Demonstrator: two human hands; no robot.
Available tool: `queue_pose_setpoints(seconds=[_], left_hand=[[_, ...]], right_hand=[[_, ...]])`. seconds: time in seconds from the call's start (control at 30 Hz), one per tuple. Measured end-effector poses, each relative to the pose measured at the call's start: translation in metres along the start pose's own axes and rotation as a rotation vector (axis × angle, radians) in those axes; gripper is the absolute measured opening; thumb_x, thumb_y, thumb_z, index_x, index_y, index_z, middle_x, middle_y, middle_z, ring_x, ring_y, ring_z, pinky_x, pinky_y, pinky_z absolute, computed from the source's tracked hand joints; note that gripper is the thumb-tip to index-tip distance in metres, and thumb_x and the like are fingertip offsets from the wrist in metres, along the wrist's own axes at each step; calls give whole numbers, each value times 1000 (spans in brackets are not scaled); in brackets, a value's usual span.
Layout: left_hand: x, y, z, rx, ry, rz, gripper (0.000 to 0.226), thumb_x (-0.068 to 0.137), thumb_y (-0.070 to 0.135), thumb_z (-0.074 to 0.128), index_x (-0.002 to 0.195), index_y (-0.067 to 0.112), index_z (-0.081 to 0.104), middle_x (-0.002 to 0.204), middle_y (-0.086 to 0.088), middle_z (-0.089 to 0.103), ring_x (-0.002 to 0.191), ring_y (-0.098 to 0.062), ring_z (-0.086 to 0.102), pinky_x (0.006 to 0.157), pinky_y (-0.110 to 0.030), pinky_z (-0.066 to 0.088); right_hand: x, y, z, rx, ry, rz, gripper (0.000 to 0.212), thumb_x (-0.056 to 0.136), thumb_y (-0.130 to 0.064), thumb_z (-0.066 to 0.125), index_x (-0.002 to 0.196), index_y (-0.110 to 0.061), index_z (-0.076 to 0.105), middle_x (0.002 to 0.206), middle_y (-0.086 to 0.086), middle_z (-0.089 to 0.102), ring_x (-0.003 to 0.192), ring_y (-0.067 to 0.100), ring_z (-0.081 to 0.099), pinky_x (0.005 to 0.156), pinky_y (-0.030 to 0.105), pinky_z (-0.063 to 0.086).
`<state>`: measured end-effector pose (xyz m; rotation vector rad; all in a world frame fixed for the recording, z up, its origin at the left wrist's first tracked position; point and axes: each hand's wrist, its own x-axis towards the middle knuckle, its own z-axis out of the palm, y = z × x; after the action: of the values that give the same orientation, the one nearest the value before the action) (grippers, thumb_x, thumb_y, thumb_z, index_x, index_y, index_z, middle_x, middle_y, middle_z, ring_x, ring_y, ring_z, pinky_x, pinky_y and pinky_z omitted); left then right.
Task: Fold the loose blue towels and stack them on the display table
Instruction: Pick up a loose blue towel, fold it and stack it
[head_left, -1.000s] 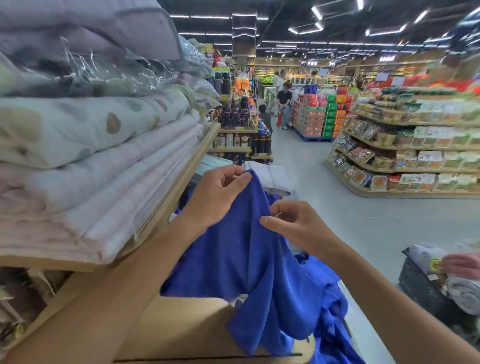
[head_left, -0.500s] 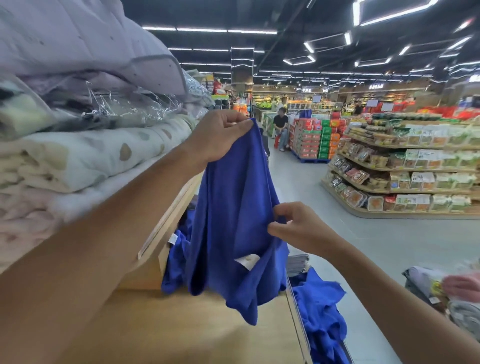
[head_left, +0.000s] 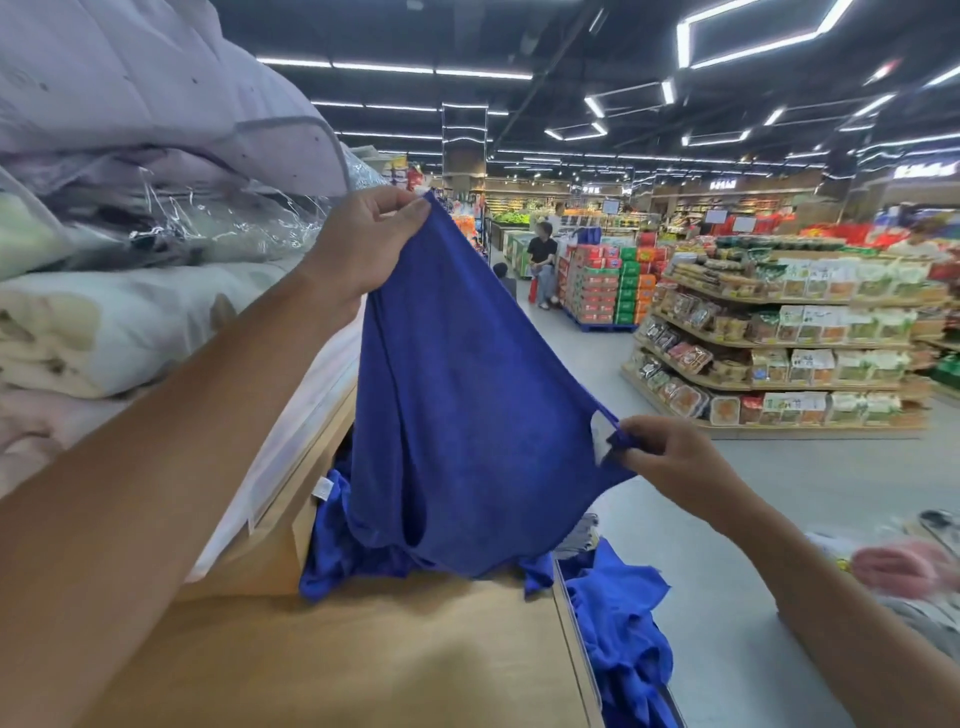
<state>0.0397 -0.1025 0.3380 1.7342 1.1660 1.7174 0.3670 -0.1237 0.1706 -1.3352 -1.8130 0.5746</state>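
A blue towel (head_left: 467, 405) hangs above the wooden display table (head_left: 363, 665), spread wider than half a second ago. The left hand (head_left: 369, 244), raised high, pinches its top corner. The right hand (head_left: 670, 462) has slid out right and now pinches the labelled corner. Opened out, the towel looks ready for its first fold. More loose towels (head_left: 618, 639) lie crumpled at the table's right edge.

Bright store under white ceiling strip lights (head_left: 431, 70), soft shadow on near table (head_left: 389, 649), edges bowed, near right corner blurred.
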Motion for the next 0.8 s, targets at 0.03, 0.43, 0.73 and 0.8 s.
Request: queue_pose_setpoints(seconds=[0.03,0.43,0.73,0.8], left_hand=[[-3,-1,-1,-4,13,6,20,101,22,62,85,24,72,67,13,72,60,1,66,54,-17,51],[-127,-36,-27,-193,190,-59,25,98,30,58,80,32,76,79,11,70,75,-7,59,68,-27,47],[-225,-62,-74,-230,235,-102,18,102,31,57,93,26,71,81,10,69,68,-9,60,55,-24,48],[-247,-76,-80,-209,230,-133,16,101,33,57,96,25,70,80,13,70,67,-4,62,55,-19,49]], right_hand=[[-1,3,-5,92,37,5,26,90,8,66,89,-17,73,74,-7,75,67,5,63,66,21,50],[-18,47,-48,783,-7,33,26,77,-51,85,89,-29,82,106,-2,79,101,13,74,84,28,60],[-53,67,-28,710,-210,38,16,88,-41,67,92,-36,82,95,-19,78,90,-2,73,82,17,57],[-68,64,-6,742,-157,9,24,80,-37,83,95,-19,81,95,0,80,85,14,76,81,28,61]])
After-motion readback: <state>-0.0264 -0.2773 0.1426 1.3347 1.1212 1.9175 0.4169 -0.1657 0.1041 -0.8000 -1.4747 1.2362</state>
